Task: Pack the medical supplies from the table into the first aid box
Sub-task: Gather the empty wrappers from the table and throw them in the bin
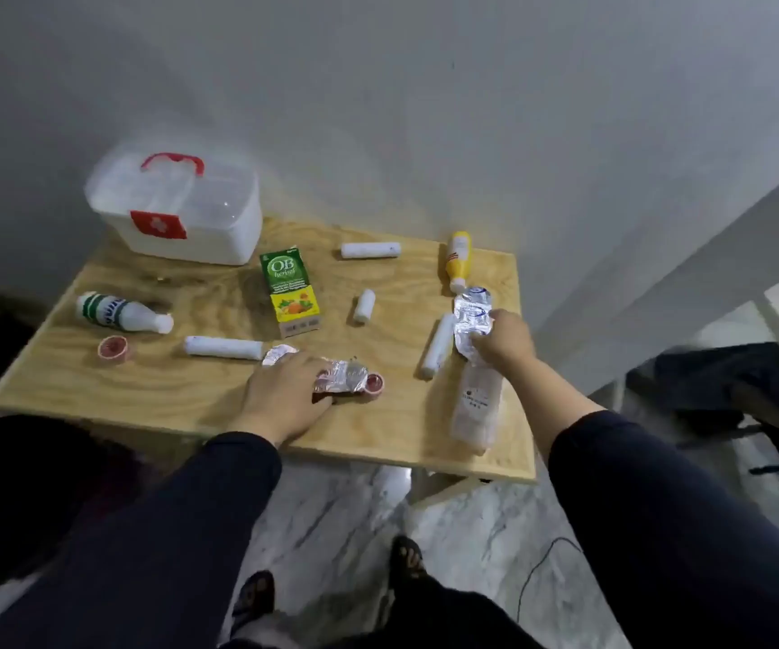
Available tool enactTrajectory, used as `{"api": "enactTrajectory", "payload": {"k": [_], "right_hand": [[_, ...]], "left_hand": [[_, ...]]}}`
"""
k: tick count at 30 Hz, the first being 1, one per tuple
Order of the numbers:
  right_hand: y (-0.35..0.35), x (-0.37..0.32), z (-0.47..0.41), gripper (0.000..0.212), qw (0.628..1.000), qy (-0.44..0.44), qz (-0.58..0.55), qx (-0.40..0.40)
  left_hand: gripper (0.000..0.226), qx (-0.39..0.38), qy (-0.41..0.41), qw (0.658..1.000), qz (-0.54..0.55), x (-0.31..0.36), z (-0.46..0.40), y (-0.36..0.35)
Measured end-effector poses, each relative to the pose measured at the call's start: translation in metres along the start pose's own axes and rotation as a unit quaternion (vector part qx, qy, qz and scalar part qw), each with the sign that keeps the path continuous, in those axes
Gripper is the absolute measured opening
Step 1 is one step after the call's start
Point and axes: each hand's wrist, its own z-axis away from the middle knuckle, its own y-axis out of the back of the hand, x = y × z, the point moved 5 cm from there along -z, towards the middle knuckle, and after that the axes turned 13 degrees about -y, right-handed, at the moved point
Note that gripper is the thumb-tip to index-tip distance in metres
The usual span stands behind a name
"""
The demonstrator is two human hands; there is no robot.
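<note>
Right grip: the right hand [504,341] has its fingers closed around a silver foil blister strip [471,320], lifted at the tabletop's right side.
Left grip: the left hand [284,398] lies palm down, fingers spread flat on a crumpled foil pack [338,377]; whether it pinches the pack cannot be told.
Beside the left hand: a small red-rimmed cap [374,384] touching the foil pack, a second foil piece [277,354] by the knuckles.
Under the right wrist: a clear plastic packet [476,409], a white gauze roll [436,351] just beside it.
Middle: a green carton [290,292], more white rolls [223,347], a white bottle [118,312], a yellow bottle [458,260].
First aid box [176,213]: lid shut, far left corner of the tabletop [167,391], well apart from both hands.
</note>
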Motion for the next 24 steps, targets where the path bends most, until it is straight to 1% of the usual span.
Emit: {"api": "enactTrajectory", "payload": {"k": [2,4,7,9,12,14,15,17,19,20,22,24], "right_hand": [[-0.001,0.0,-0.018,0.042,0.999,-0.028,-0.019,-0.011],[-0.005,0.0,-0.029,0.053,0.998,-0.054,-0.013,-0.035],[-0.009,0.001,-0.042,0.061,0.997,-0.07,0.0,-0.033],[-0.013,0.002,-0.047,0.055,0.993,-0.087,-0.046,-0.057],[-0.02,0.008,-0.053,0.041,0.976,-0.132,-0.145,-0.09],[-0.018,0.01,-0.056,0.017,0.974,-0.122,-0.173,-0.084],[-0.014,0.009,-0.056,0.011,0.975,-0.11,-0.179,-0.077],[0.001,0.004,-0.055,0.02,0.977,-0.092,-0.185,-0.055],[0.02,-0.005,-0.052,0.011,0.978,-0.072,-0.194,-0.037],[0.031,-0.013,-0.047,0.011,0.978,-0.057,-0.199,-0.03],[0.048,-0.035,-0.035,0.018,0.98,-0.011,-0.2,-0.02],[0.058,-0.062,-0.017,0.023,0.977,0.035,-0.21,-0.027]], "left_hand": [[0.042,0.024,0.016,1.0,0.002,0.001,-0.003,0.0],[0.04,0.042,0.034,0.999,-0.002,0.003,-0.001,-0.003],[0.034,0.068,0.074,0.995,0.001,0.006,-0.003,-0.005],[0.031,0.085,0.097,0.992,0.003,0.007,-0.005,-0.006],[0.027,0.111,0.11,0.988,0.013,0.009,-0.005,-0.003],[0.025,0.129,0.11,0.986,-0.003,0.01,-0.004,0.003],[0.025,0.136,0.11,0.984,-0.015,0.011,-0.005,0.007],[0.026,0.146,0.117,0.982,-0.016,0.011,-0.006,0.018],[0.026,0.158,0.123,0.98,-0.011,0.012,-0.008,0.029],[0.026,0.166,0.124,0.978,-0.008,0.014,-0.009,0.036],[0.024,0.193,0.129,0.973,-0.001,0.018,-0.008,0.053],[0.021,0.228,0.169,0.959,0.027,0.018,-0.005,0.073]]}}
